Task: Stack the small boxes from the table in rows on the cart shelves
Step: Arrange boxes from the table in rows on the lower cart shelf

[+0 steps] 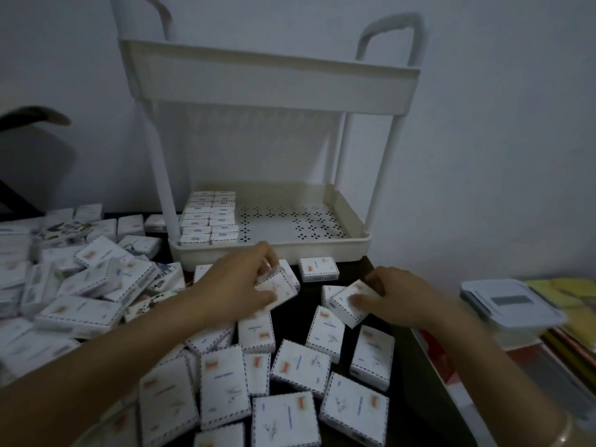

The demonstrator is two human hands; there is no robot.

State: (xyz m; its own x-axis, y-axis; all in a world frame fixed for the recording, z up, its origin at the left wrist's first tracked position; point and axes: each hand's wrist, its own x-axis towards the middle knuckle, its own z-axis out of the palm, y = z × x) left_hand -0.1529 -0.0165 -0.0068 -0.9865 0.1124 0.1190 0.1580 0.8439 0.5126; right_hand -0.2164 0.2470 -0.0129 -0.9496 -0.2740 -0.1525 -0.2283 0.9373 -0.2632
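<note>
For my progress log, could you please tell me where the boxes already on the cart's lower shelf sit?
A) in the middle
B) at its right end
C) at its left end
C: the stacked boxes fill the left end of the lower shelf, while the rest of it lies bare.

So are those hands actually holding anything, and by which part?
Yes, both. The left hand grips a small box across its left end; the right hand pinches a second box at its right end, thumb on its top face.
</note>
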